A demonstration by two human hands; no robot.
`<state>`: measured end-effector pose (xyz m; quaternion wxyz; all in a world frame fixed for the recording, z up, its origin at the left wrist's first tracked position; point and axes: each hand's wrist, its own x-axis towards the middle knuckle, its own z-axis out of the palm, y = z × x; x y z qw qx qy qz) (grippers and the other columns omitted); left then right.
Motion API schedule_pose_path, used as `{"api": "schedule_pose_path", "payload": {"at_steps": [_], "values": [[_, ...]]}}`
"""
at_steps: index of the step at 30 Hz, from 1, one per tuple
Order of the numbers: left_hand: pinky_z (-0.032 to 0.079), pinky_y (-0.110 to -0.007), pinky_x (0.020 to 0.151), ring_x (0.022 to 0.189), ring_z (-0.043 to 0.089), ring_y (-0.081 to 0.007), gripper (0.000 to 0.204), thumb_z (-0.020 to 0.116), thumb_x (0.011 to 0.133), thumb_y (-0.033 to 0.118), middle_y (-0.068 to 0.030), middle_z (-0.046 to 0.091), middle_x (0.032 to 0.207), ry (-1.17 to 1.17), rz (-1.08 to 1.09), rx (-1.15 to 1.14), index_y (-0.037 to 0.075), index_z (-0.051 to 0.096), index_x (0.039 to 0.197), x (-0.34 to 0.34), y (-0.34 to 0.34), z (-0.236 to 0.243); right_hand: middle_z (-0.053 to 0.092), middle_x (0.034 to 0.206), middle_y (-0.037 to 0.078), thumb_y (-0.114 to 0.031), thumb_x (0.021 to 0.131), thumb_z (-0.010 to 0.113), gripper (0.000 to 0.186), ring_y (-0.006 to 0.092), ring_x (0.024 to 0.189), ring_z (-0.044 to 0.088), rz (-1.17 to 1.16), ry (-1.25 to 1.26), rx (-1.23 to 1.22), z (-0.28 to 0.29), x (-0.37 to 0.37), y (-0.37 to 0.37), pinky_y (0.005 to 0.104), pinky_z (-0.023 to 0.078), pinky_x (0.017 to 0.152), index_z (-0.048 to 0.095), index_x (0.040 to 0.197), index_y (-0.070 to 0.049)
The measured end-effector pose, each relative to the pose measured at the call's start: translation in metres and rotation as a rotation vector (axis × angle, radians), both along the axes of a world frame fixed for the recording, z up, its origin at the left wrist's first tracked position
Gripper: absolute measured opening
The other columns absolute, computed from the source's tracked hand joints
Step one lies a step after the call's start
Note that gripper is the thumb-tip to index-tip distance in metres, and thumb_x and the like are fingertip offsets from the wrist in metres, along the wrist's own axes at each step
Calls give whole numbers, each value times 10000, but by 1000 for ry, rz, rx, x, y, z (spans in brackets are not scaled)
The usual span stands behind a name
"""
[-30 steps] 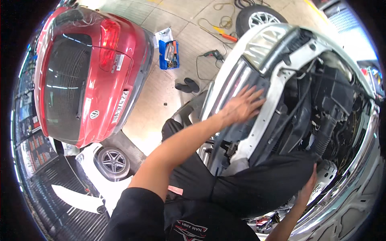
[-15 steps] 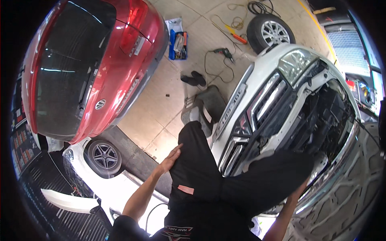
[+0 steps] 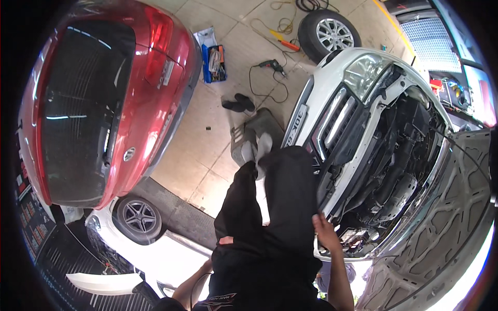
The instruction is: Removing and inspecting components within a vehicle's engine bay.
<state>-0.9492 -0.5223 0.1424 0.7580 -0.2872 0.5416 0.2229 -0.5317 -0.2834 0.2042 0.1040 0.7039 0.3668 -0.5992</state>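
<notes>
My black-trousered legs (image 3: 280, 197) hang beside the front of a white car (image 3: 295, 109) with its engine bay (image 3: 394, 155) uncovered. Below them are grey steps or a stool (image 3: 244, 140). My right hand (image 3: 325, 230) rests against the outer side of my right thigh, fingers loosely extended, close to the engine bay's lower edge. My left forearm (image 3: 189, 285) shows at the bottom, but the hand is hidden by my body.
A red car (image 3: 119, 88) and a white car (image 3: 140, 254) are on the left. Ahead on the floor lie dark slippers (image 3: 238, 102), a blue toolbox (image 3: 213, 63), a corded drill (image 3: 272, 66) and a loose wheel (image 3: 329, 36). A raised bonnet (image 3: 430, 233) is at right.
My left hand went from over the grille to my left thigh, then down out of sight. My right leg swung left, out from the engine bay, and my right hand followed it.
</notes>
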Motion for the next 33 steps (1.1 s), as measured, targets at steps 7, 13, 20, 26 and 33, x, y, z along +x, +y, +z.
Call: {"api": "schedule_pose_path", "payload": {"at_steps": [7,13,20,26,33], "values": [[396,-472,1117,1322,497,-335,798,440,941,701,-139,523,1451,124,82,-167,81,499,1439,-46,-17,-60,620,1239,286,-448,1032,433,588,426,1165,593,339,-70,182,-49,-52,36,485,468,999,486,1366,33],[415,-452,1103,1322,501,-272,780,480,952,656,-97,451,1519,150,136,263,99,408,1494,-51,193,-185,646,1242,215,-457,1013,472,499,392,1181,594,417,146,385,-199,-47,139,452,462,1015,572,1345,-100],[538,-350,875,939,684,-193,463,487,1044,443,-87,721,1073,810,-1487,712,103,602,1337,-104,350,-281,671,1199,197,-276,993,582,364,347,1137,640,-136,-67,657,-329,-70,190,390,493,976,621,1265,-37],[525,-285,853,1024,630,-120,397,557,1032,237,-18,671,1185,297,-1097,441,132,532,1414,-199,483,-305,671,1225,172,-199,979,615,342,286,1149,652,67,-98,626,-349,-69,279,379,509,962,622,1291,-57],[528,-469,822,917,671,-404,452,523,1002,436,-212,682,1048,830,-1609,768,43,645,1189,-374,676,-522,710,907,201,-277,986,598,282,355,844,693,-308,-496,801,-616,-222,498,436,523,774,686,1044,-15]]}}
